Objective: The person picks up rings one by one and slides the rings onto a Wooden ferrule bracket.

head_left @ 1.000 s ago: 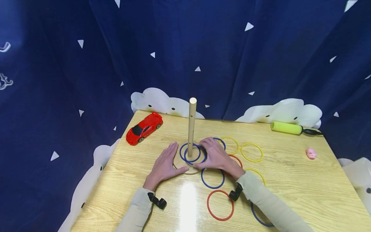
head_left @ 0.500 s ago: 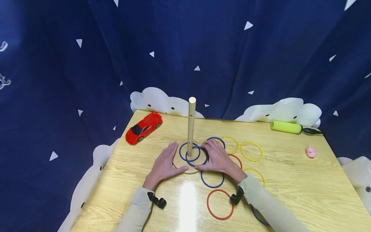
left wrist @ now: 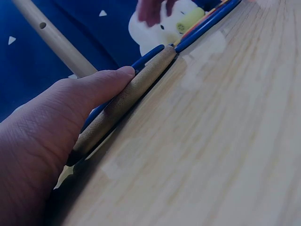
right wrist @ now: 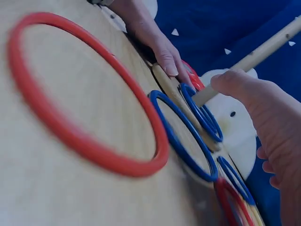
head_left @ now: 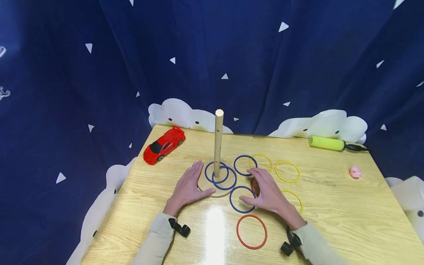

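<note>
A wooden pole [head_left: 217,143] stands upright on a round wooden base [head_left: 205,189]. Two overlapping blue rings [head_left: 236,178] lie on the base at the pole's foot. My left hand [head_left: 187,187] rests against the base's left side, fingers straight, its thumb [left wrist: 113,82] on the near rim. To the right, my right hand [head_left: 266,191] hovers above the loose rings with fingers spread, holding nothing. Near its thumb lies a blue ring [head_left: 230,206] on the table. A red ring [head_left: 254,187] is partly hidden behind this hand.
Other loose rings include a blue ring [head_left: 234,165], several yellow rings such as the yellow ring [head_left: 300,172], and a near red ring [head_left: 237,230]. A red toy car [head_left: 165,145] stands back left. A yellow-green pump [head_left: 326,143] and a pink pig toy [head_left: 355,172] lie right.
My right hand has let go of the blue ring on the base and moved right, over the loose rings. That ring shifted slightly right beforehand. My left hand stays put.
</note>
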Demonstrator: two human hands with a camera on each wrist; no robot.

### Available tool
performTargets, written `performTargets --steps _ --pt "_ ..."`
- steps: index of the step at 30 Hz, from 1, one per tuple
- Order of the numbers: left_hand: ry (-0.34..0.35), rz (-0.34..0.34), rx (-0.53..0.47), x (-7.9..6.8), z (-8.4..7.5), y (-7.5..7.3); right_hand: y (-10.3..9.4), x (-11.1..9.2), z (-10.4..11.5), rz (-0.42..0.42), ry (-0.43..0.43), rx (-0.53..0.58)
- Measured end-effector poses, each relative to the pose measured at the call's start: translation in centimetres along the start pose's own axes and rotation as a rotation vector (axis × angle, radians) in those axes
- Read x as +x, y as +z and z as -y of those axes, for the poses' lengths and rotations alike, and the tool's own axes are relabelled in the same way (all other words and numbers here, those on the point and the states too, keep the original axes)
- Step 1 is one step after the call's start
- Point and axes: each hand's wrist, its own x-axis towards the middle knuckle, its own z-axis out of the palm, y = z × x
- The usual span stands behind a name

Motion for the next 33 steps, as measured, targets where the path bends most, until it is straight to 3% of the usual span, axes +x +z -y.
performTargets --steps 8,14,25,33 --pt "-0.011 0.017 -0.002 0.0 -0.1 0.1 -2.2 -6.0 0.0 -0.066 0.142 0.051" --pt "-0.017 0.020 -0.006 0.0 0.0 0.1 -3.7 -9.4 0.3 -0.136 0.232 0.080" --pt "-0.007 0.009 -0.009 0.1 -0.1 0.2 -5.3 -15.4 0.7 -0.165 0.377 0.052" --pt "-0.010 0.004 -0.026 -0.1 -0.1 -0.1 -6.1 -19.4 0.6 -0.108 0.484 -0.009"
